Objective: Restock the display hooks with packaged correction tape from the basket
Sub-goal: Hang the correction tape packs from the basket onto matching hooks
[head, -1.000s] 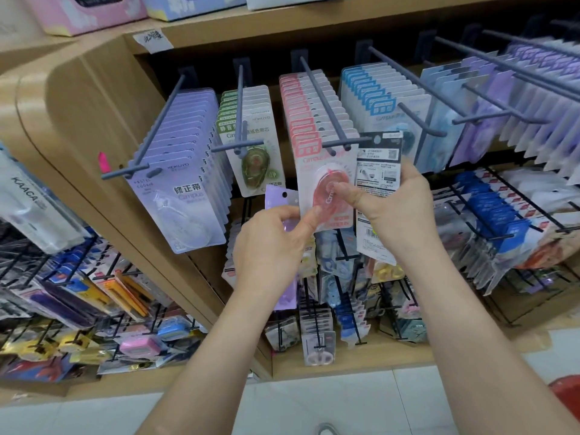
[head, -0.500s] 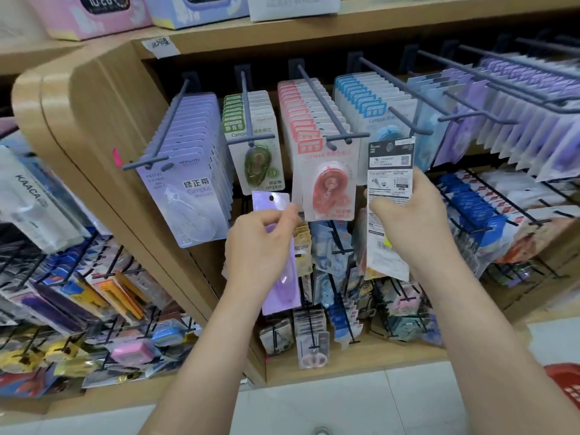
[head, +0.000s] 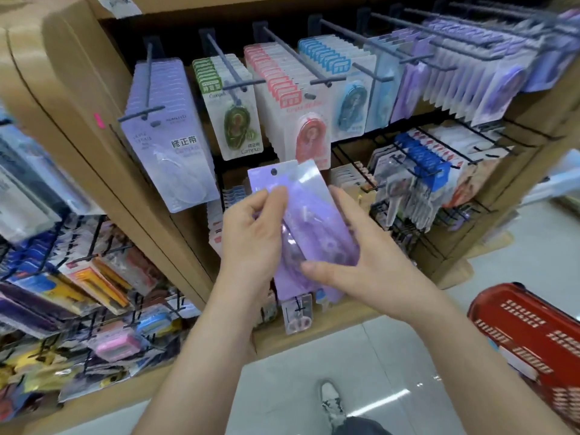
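In front of the shelf, both hands hold a purple packaged correction tape point(head: 309, 215) with a hang hole at its top. My left hand point(head: 251, 243) grips its left edge, thumb on the front. From the right, my right hand point(head: 364, 265) pinches the lower part, thumb on the front and fingers behind. A second purple pack seems to lie behind it, but I cannot tell for sure. Above hang rows of packs on display hooks: pale purple point(head: 166, 146), green point(head: 232, 111), pink point(head: 301, 108) and blue point(head: 348, 89). The red basket point(head: 533, 337) stands on the floor at the lower right.
More hooks with purple and blue packs point(head: 470, 73) fill the upper right. Wire racks point(head: 420, 189) of small stationery hang below and to the left. The wooden shelf side point(head: 78, 98) juts out at left. My shoe point(head: 332, 403) is on the tiled floor.
My right hand came down from beside the pink row and joined my left hand on the purple pack. The view tilted down, and more of the red basket shows.
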`<state>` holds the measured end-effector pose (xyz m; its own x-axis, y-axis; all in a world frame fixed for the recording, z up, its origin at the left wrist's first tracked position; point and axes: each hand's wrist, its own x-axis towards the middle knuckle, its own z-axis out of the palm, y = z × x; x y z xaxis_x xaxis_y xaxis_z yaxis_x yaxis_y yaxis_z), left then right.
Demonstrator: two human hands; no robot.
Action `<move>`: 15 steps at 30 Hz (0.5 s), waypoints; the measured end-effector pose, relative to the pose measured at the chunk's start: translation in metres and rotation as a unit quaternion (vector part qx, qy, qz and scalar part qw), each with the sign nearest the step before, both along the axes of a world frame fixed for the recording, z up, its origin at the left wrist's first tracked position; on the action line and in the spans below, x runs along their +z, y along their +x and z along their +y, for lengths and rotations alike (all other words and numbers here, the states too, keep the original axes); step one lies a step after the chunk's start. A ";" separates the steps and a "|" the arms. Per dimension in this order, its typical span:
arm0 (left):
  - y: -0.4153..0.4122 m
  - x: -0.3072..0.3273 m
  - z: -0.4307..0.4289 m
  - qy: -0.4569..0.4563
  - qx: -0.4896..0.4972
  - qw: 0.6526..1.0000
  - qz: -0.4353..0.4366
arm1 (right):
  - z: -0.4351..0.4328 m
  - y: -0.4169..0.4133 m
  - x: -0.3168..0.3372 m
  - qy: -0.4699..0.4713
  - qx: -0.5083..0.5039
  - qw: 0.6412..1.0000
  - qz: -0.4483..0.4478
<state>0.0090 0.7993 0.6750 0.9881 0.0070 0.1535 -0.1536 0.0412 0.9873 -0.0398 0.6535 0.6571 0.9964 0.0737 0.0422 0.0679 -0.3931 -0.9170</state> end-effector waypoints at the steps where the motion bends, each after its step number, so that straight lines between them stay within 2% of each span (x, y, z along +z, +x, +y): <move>1: 0.000 -0.001 -0.002 -0.023 -0.012 1.000 -0.002 | -0.005 -0.004 -0.004 0.083 0.004 0.996 0.018; 3: -0.001 -0.003 -0.008 -0.060 -0.037 0.997 -0.005 | -0.014 -0.012 -0.009 0.159 -0.004 0.987 0.021; 10: -0.007 -0.002 -0.048 -0.169 -0.112 0.979 0.035 | -0.052 -0.031 -0.012 0.191 -0.053 0.980 -0.007; 12: -0.005 0.000 -0.061 -0.207 -0.098 0.972 0.048 | -0.067 -0.037 -0.016 0.214 -0.076 0.974 -0.005; 15: 0.002 -0.002 -0.082 -0.191 -0.050 0.980 0.040 | -0.098 -0.045 -0.021 0.206 -0.149 0.967 -0.014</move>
